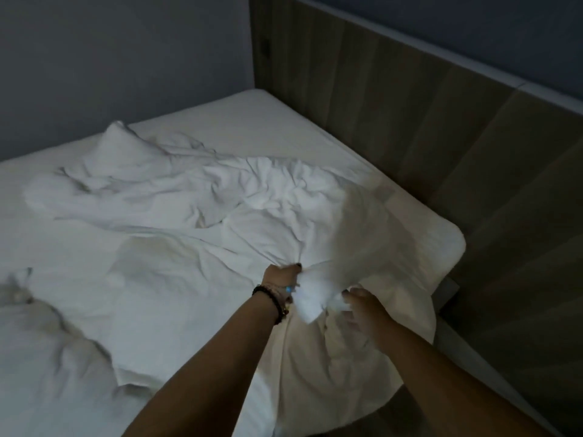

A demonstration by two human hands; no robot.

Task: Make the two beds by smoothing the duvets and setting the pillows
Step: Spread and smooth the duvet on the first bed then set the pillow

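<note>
Barely started: we grip the crumpled duvet [220, 197] edge with left hand [282, 275], right hand [362, 305] pinching too; smoothing, pillows remain.

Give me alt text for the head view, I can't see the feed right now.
Both hands grip a bunched edge of the rumpled white duvet at the near bed corner: left hand, beaded bracelet on its wrist, and right hand, motion-blurred. The mattress lies partly bare beside a wooden headboard.

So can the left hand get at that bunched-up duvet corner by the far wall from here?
Probably not as things stand: the left hand grips the near duvet edge, and that corner lies across the bed.
</note>
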